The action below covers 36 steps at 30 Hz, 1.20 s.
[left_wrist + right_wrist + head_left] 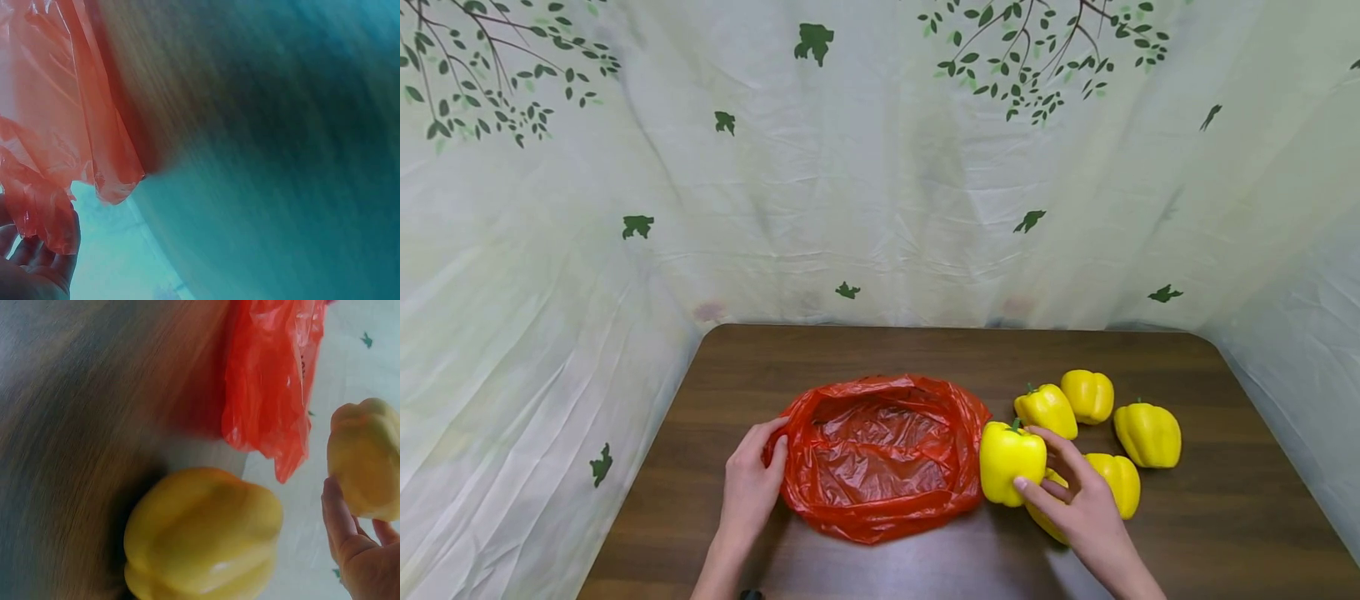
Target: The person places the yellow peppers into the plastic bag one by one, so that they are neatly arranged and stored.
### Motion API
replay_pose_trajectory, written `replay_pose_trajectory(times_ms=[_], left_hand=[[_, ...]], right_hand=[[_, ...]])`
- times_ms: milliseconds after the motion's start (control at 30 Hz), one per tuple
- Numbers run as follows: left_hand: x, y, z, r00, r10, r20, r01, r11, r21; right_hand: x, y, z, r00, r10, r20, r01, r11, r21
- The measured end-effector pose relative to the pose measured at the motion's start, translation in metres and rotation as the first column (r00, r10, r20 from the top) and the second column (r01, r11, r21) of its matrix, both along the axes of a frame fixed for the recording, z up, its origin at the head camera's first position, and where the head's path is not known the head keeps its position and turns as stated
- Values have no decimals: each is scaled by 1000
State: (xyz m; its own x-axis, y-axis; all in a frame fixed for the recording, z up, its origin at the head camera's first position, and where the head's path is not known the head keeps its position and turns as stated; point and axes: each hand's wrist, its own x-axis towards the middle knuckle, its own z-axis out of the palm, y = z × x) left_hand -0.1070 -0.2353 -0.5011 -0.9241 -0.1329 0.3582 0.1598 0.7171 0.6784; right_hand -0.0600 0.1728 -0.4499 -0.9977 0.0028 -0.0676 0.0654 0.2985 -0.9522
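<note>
A red plastic bag [880, 479] stands on the table with its mouth spread wide toward the head camera. My left hand [754, 475] pinches the bag's left rim between thumb and fingers; in the left wrist view the red film [44, 206] lies over those fingers. At the bag's right edge, my right hand [1078, 500] holds a yellow bell pepper [1011, 462], its green stem upward. The right wrist view shows this pepper [365, 459] raised off the table in the fingers. Below that hand lies another yellow pepper [203, 537], partly hidden by it in the head view.
More yellow peppers sit right of the bag: one [1047, 410] near its rim, one [1087, 396] behind, one [1147, 434] farthest right, and one [1116, 483] beside my right hand. The brown wooden table [715, 375] ends at a pale leaf-printed curtain [880, 208].
</note>
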Motion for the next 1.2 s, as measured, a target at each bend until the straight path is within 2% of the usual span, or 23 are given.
replay_pose_trajectory(times_ms=[133, 367, 700, 1200], left_hand=[[0, 0, 0, 1000, 2, -2, -2, 1000, -3], [0, 0, 2, 1000, 3, -4, -3, 1000, -9], [0, 0, 2, 1000, -11, -3, 11, 1000, 9], [1, 2, 1, 1000, -17, -13, 17, 1000, -2]], right_hand=[[-2, -6, -2, 1000, 6, -11, -6, 1000, -22], [-4, -20, -7, 1000, 4, 15, -3, 998, -65], [-4, -41, -15, 996, 61, 68, -48, 982, -182], [-15, -66, -15, 990, 141, -1, -136, 951, -279]])
